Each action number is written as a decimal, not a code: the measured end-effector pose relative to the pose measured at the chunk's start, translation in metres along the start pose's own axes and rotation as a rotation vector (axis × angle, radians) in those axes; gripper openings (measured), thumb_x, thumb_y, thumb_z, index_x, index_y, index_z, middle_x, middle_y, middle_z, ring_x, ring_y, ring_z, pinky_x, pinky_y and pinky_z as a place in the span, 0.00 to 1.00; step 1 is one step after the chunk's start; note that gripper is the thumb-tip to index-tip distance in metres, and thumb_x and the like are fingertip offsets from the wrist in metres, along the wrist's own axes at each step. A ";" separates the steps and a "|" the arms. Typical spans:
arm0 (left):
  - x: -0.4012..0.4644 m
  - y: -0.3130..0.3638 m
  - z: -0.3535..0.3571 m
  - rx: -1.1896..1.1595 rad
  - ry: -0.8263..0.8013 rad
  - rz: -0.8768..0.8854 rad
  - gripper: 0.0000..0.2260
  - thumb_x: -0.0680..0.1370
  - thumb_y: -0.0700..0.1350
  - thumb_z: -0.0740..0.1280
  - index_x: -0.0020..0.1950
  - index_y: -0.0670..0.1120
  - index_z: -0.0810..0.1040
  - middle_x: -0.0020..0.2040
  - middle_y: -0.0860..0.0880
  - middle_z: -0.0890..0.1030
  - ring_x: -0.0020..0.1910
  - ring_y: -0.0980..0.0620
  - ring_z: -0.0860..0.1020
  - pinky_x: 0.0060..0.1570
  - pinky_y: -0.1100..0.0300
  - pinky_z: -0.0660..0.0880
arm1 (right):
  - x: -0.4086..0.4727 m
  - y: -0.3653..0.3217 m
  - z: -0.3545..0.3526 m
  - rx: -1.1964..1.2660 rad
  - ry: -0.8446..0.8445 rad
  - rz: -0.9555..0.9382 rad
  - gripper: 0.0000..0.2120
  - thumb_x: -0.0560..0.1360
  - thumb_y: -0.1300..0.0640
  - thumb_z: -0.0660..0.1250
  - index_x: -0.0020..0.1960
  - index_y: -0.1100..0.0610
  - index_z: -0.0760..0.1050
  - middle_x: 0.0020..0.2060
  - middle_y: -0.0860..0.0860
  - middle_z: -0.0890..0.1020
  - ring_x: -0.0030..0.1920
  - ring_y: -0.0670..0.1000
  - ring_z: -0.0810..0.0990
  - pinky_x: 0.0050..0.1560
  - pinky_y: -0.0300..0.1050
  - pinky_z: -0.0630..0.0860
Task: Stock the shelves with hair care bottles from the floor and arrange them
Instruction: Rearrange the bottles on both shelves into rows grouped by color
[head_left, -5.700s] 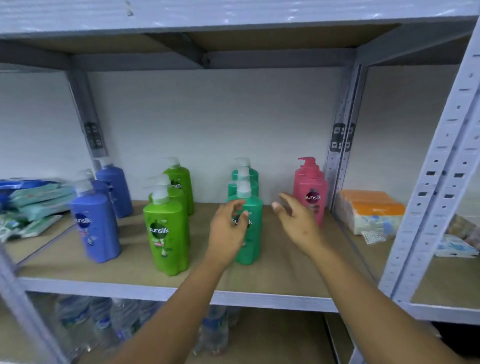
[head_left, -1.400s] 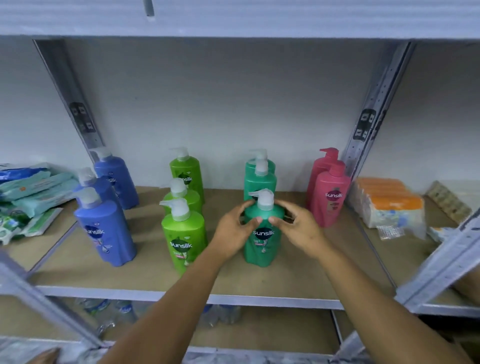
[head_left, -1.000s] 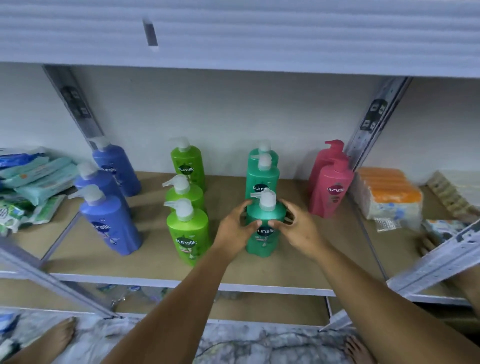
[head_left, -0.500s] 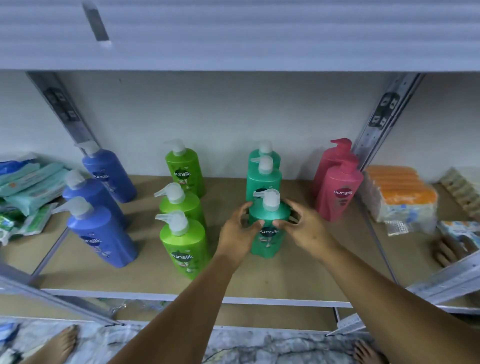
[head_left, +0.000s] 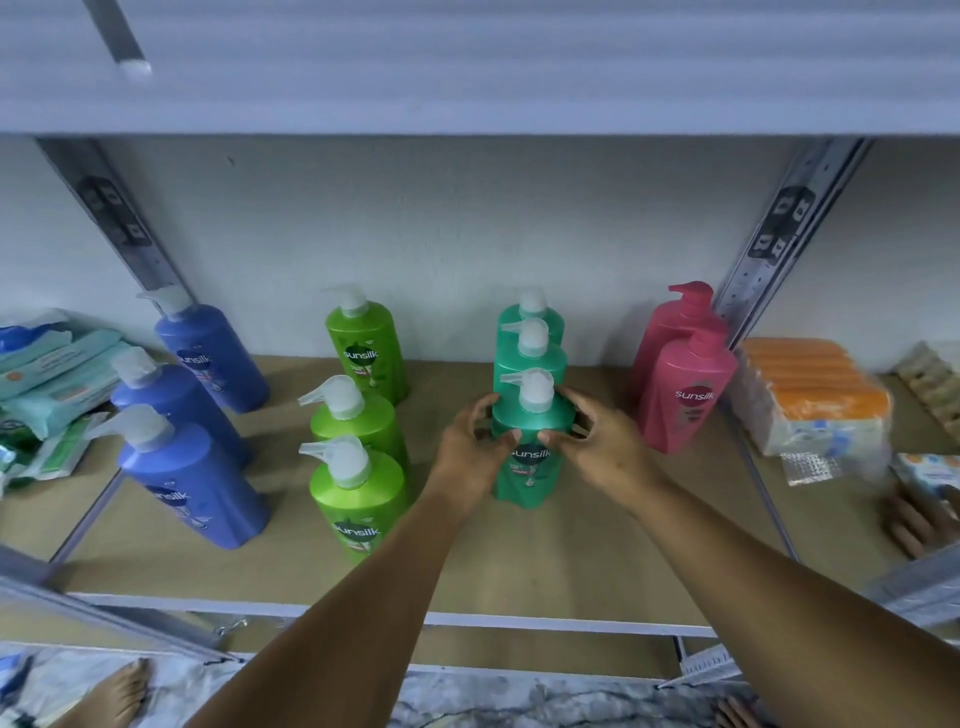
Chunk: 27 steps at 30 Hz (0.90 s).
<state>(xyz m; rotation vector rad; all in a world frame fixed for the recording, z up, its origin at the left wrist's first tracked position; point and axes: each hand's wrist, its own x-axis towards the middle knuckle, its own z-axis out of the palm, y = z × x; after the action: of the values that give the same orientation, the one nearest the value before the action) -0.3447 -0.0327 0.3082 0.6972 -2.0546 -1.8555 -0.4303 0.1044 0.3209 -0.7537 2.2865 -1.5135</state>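
On the wooden shelf (head_left: 597, 566) stand pump bottles in rows by colour. A front teal bottle (head_left: 530, 470) stands upright at the head of a row of three teal bottles (head_left: 531, 348). My left hand (head_left: 470, 447) grips its left side and my right hand (head_left: 602, 444) grips its right side, thumbs meeting on its front. To the left stand three light green bottles (head_left: 353, 499) and three blue bottles (head_left: 192, 493). Two pink bottles (head_left: 683, 395) stand at the right by the upright.
Packs of wipes (head_left: 47, 379) lie at the far left. An orange wrapped pack (head_left: 815, 395) and small packets sit in the right bay. Another person's hand (head_left: 914, 519) rests at the right edge. Metal uprights (head_left: 779, 234) flank the bay; bare feet (head_left: 111, 696) stand on the floor below.
Both hands closed onto the front teal bottle and have stayed on it. The view has tilted downward a little; the bottle sits slightly closer to the teal row behind it.
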 end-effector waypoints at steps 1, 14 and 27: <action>0.001 0.001 0.000 0.001 0.001 0.004 0.22 0.75 0.34 0.69 0.68 0.41 0.71 0.59 0.44 0.77 0.48 0.62 0.75 0.41 0.76 0.74 | 0.000 -0.001 0.000 -0.010 0.000 -0.004 0.26 0.71 0.66 0.72 0.67 0.58 0.72 0.56 0.44 0.78 0.52 0.40 0.77 0.47 0.19 0.67; 0.006 0.004 0.001 -0.020 -0.010 -0.027 0.23 0.75 0.35 0.69 0.69 0.44 0.70 0.61 0.45 0.76 0.53 0.53 0.76 0.40 0.73 0.75 | 0.005 -0.004 -0.002 -0.084 0.015 0.008 0.27 0.71 0.62 0.73 0.68 0.56 0.71 0.55 0.43 0.77 0.54 0.42 0.76 0.47 0.17 0.65; -0.003 0.010 0.004 0.118 -0.037 0.017 0.24 0.76 0.39 0.68 0.70 0.50 0.68 0.57 0.52 0.78 0.55 0.55 0.76 0.55 0.63 0.73 | -0.003 -0.024 -0.007 -0.287 0.173 -0.169 0.25 0.72 0.54 0.72 0.67 0.54 0.72 0.60 0.47 0.79 0.59 0.45 0.76 0.59 0.35 0.67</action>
<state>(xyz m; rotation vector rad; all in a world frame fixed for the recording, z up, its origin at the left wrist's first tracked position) -0.3457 -0.0276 0.3178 0.6762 -2.2007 -1.7626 -0.4248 0.1043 0.3457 -0.9460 2.6682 -1.3818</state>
